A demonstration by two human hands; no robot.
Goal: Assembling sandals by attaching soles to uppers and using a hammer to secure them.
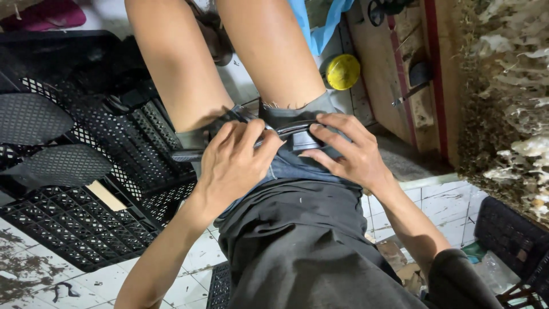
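Note:
I am seated, looking down at my lap, bare legs stretching away and a dark shirt below. My left hand and my right hand both grip a black flat sole-shaped piece lying across my denim shorts at the thighs. The left fingers curl over its left half, the right fingers press its right end. Most of the piece is hidden under the fingers.
A stack of black perforated plastic crates stands at left, holding two black textured sole pieces. A yellow round lid lies on the tiled floor between wooden boards at the far right. Another dark crate sits at the lower right.

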